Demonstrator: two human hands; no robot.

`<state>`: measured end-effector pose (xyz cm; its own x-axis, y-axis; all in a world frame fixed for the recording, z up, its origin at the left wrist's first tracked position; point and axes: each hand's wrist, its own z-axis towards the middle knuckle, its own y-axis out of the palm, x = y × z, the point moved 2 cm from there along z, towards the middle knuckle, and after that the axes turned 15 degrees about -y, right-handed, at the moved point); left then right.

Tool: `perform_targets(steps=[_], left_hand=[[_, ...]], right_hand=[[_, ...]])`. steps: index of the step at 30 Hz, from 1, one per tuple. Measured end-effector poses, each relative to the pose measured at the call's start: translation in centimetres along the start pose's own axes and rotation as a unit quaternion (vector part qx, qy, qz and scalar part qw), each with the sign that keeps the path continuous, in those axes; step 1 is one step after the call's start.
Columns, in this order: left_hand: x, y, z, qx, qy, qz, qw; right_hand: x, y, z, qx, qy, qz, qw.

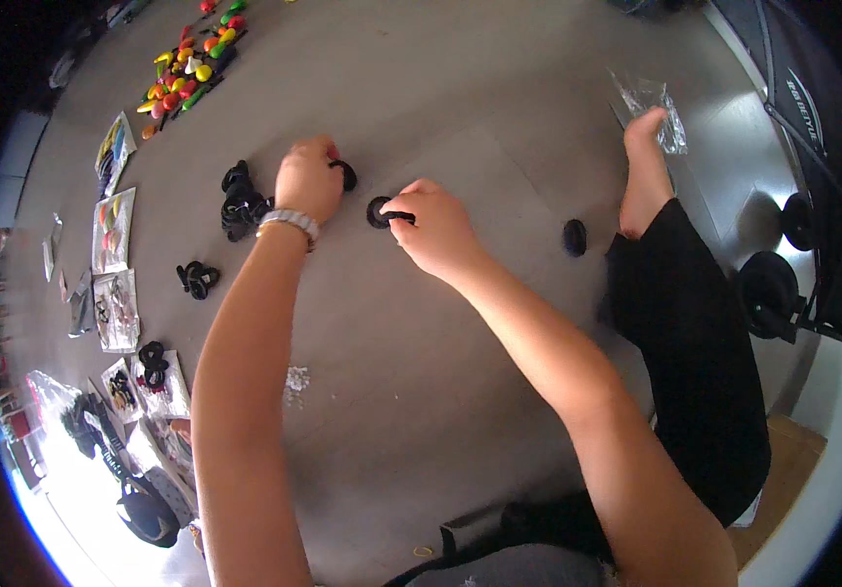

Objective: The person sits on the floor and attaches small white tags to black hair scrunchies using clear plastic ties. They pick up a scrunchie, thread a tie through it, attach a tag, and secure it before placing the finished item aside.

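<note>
My left hand, with a pale linked band round its wrist, is closed over a black ring-shaped piece; the curve of the ring sticks out past the fingers on the right. Just right of it and a little nearer, my right hand pinches a second black ring, which shows a round loop on its left side. The two rings are apart. Beside my left wrist lies a heap of black looped pieces, partly hidden by the hand. A smaller black cluster sits nearer on the grey floor.
A black oval piece lies near my bare foot. Clear plastic wrap is beyond it. Colourful toy fruit and vegetables spread at far left, above packets. White bits lie by my left forearm. A black-framed object stands right.
</note>
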<state>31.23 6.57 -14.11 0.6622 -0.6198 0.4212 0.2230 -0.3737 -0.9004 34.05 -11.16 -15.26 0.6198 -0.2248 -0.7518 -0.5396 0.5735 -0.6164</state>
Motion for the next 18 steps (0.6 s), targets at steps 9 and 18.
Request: perform_targets(steps=[9, 18], left_hand=[[0.9, 0.6, -1.6, 0.039, -0.022, 0.041, 0.998], [-0.2, 1.1, -16.3, -0.041, -0.097, -0.329, 0.938]], right_hand=[[0.6, 2.5, 1.8, -0.051, 0.085, -0.089, 0.991], [-1.4, 0.0, -5.8, -0.027, 0.322, 0.372, 0.87]])
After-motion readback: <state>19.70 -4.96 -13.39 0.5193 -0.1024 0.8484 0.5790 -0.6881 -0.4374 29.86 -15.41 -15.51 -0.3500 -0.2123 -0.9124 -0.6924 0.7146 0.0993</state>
